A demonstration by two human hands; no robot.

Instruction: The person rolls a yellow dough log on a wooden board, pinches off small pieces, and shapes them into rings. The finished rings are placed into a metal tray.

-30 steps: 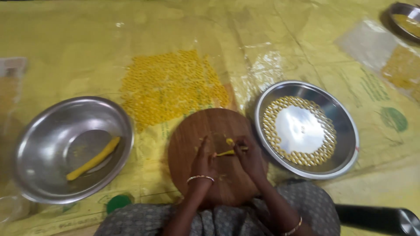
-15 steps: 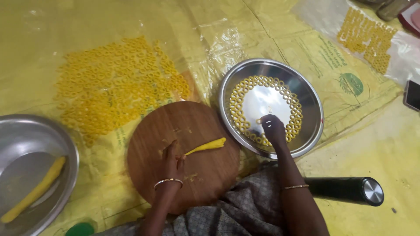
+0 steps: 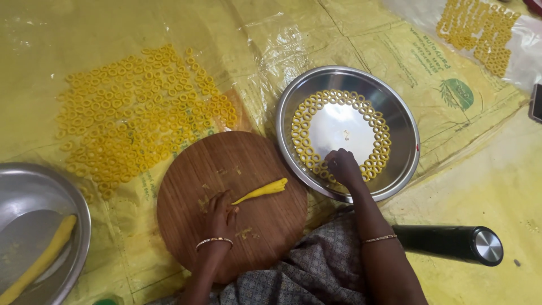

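Note:
My left hand [image 3: 220, 214] rests on the round wooden board [image 3: 186, 169], fingertips holding the thin end of a yellow dough roll [image 3: 265, 190] that lies across the board. My right hand [image 3: 340, 166] reaches into the steel plate [image 3: 402, 118] at the right, its fingers bunched at the near part of a circle of small yellow dough rings [image 3: 305, 121] laid around the plate's inside. Whether a ring is between the fingers is hidden.
Many dough rings [image 3: 141, 113] are spread on the yellow plastic sheet [image 3: 226, 51] behind the board, more [image 3: 477, 31] at the far right. A steel bowl [image 3: 22, 186] at the left holds a dough roll [image 3: 39, 260]. A black cylinder with a metal end [image 3: 451, 244] lies at my right.
A second ago both hands worked the dough roll on the board. My right hand then went to the steel plate and stays at its near rim; the view has shifted right.

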